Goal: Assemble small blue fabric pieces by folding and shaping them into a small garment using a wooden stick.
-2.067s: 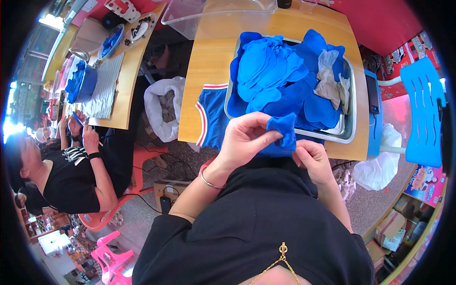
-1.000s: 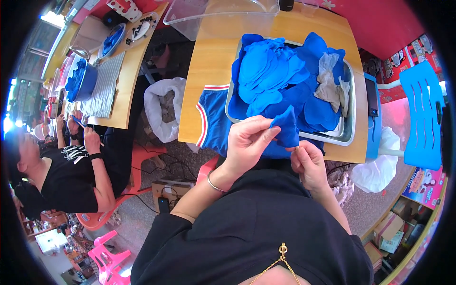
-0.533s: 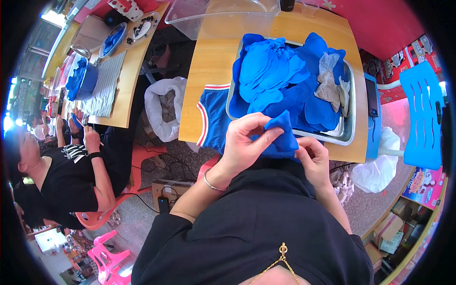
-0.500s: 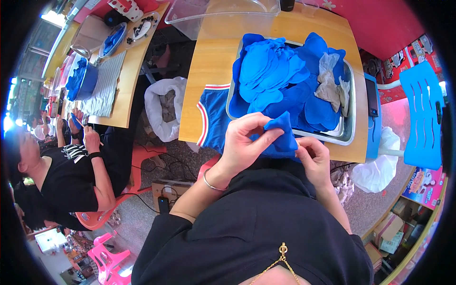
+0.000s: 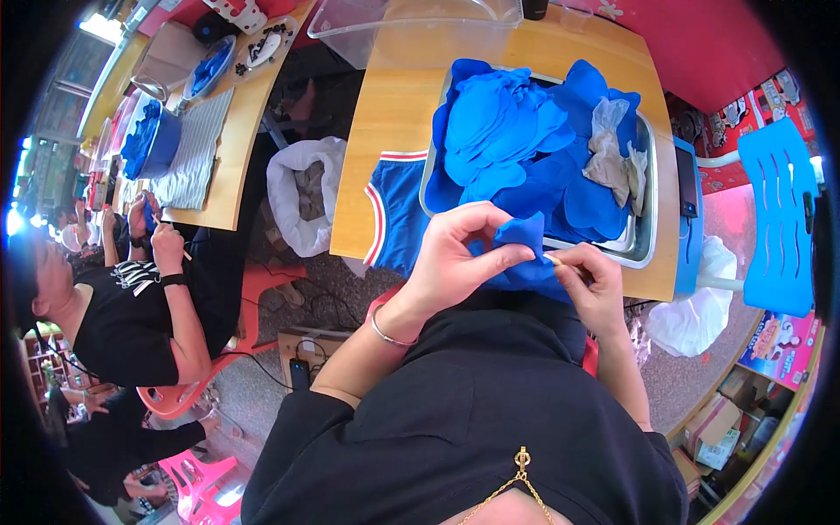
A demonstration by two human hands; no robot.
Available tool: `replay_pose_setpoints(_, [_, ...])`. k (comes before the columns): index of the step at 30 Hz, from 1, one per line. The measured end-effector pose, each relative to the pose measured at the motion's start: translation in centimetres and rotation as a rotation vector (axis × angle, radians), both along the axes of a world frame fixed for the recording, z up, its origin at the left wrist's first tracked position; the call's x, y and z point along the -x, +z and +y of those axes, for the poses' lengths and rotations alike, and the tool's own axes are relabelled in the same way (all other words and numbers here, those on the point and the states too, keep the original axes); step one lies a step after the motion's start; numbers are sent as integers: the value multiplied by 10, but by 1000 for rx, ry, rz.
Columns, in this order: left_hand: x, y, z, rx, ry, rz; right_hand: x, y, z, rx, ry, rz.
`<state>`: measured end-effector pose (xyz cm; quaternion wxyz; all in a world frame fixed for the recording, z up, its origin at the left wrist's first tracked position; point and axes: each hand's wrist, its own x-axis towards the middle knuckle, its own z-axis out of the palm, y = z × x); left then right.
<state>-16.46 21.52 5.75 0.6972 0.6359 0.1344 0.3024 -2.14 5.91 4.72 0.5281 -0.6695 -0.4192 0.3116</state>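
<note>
Currently: both hands on one blue fabric piece, near edge of tray

Left hand point(image 5: 468, 254): thumb and index pinching the blue fabric piece point(image 5: 522, 232), which is just off the tray's near edge, over the lap. Right hand point(image 5: 595, 278): thumb and index pinching a pale stick-like thing point(image 5: 552, 259) right beside the fabric. Most of it is covered by fingers; can't tell if its tip is inside the piece. Remaining fingers curled, partly hidden.

Print: pink-and-blue panel point(image 5: 777, 346), lower right, carries large lettering and a figure, bent by the lens. White label point(image 5: 719, 450) on the shelf below: too small to read. Co-worker's black shirt point(image 5: 122, 324) has a white chest print; can't tell if it's letters.

Metal tray point(image 5: 648, 234): near edge partly behind left hand; floor mostly covered by blue cutouts point(image 5: 499, 131) and a crumpled clear bag point(image 5: 604, 149). Clear bin point(image 5: 420, 31) cut off at top.
</note>
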Motion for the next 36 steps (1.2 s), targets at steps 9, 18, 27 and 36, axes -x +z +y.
replay_pose_setpoints(9, [-2,1,-1,-40,8,24,11,-5,-5,13,11,172])
replay_pose_setpoints(18, [0,8,0,-58,-83,69,3,-1,-2,8,24,82])
replay_pose_setpoints(27, [-1,11,-1,1,-262,109,-3,-2,-5,80,220,354])
replay_pose_setpoints(36, [-3,15,-4,70,-231,147,2,-12,6,-198,35,-312])
